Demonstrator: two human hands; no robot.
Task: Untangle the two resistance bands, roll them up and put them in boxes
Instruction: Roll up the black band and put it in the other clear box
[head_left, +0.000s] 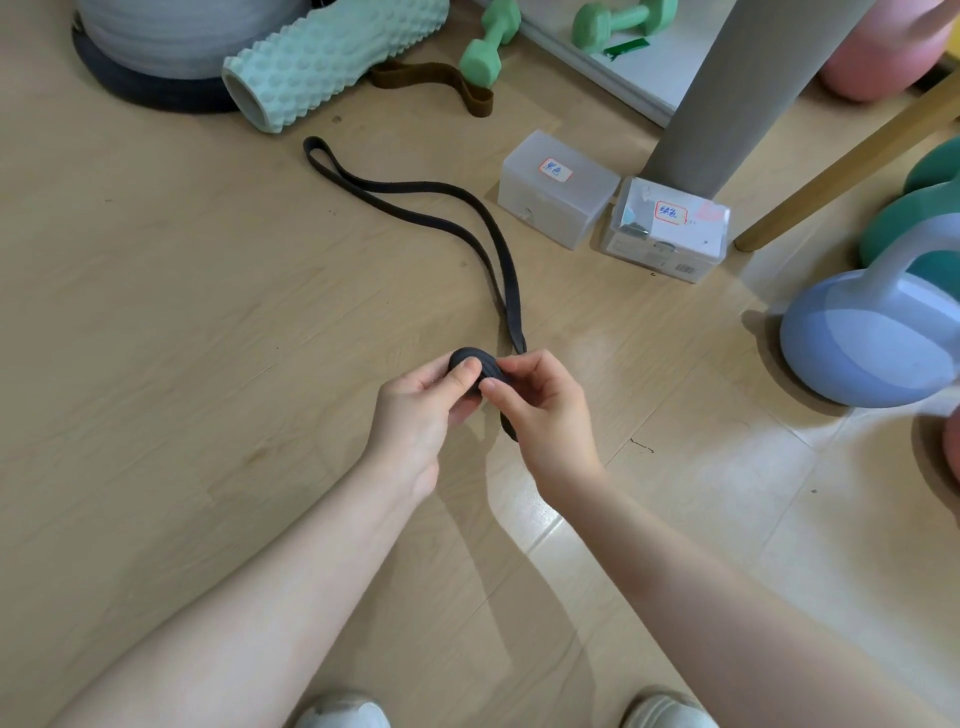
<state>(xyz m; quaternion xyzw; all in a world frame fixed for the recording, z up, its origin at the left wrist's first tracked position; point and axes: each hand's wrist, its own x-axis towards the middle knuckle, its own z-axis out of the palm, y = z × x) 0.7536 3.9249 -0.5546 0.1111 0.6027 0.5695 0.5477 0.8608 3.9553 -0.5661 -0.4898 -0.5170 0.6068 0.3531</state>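
A black resistance band (415, 197) lies in a long loop on the wooden floor, its near end wound into a small roll (475, 364). My left hand (421, 410) and my right hand (540, 405) both pinch that roll above the floor. A brown resistance band (441, 78) lies apart, at the far side between the foam roller and a dumbbell. Two translucent plastic boxes stand at the right: one with a red-edged label (558, 189), closed, and one beside it (667, 228) with paper inside.
A mint foam roller (332, 57), a grey ball on a dark ring (156, 57) and green dumbbells (491, 44) are at the far edge. A grey post (727, 104), a wooden leg (852, 156), a blue kettlebell (872, 332) and a green one (919, 218) crowd the right.
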